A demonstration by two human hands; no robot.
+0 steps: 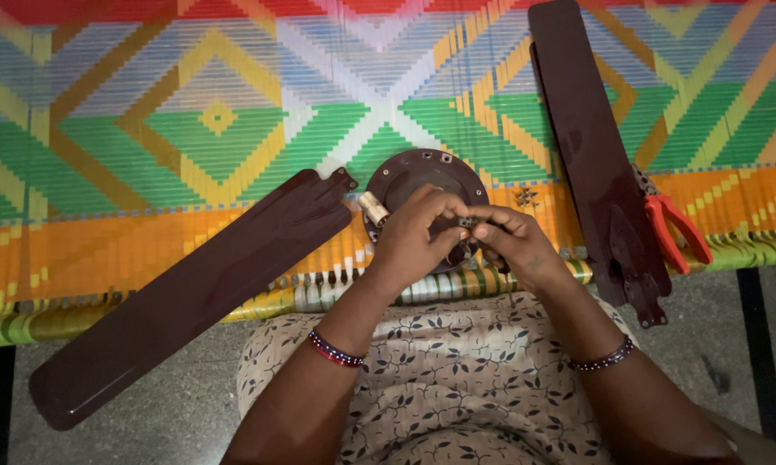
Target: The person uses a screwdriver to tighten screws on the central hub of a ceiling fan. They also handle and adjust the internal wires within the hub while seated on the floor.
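A dark brown round fan motor housing (pixel 414 176) lies on the woven mat (pixel 190 112), with a small cream cylinder (pixel 373 208) at its left rim. My left hand (pixel 414 237) and my right hand (pixel 513 241) meet over the housing's near edge. Together their fingertips pinch a small dark metal part (pixel 468 223). One long brown fan blade (pixel 194 288) is attached at the housing's left and slants down toward the floor. The near part of the housing is hidden under my hands.
Another brown fan blade (pixel 594 155), possibly two stacked, lies loose at the right. Red-handled pliers (pixel 676 228) rest beside it. Small dark screws (pixel 525 198) sit on the mat near my right hand. The mat's edge runs along the bottom, above grey floor (pixel 190 405).
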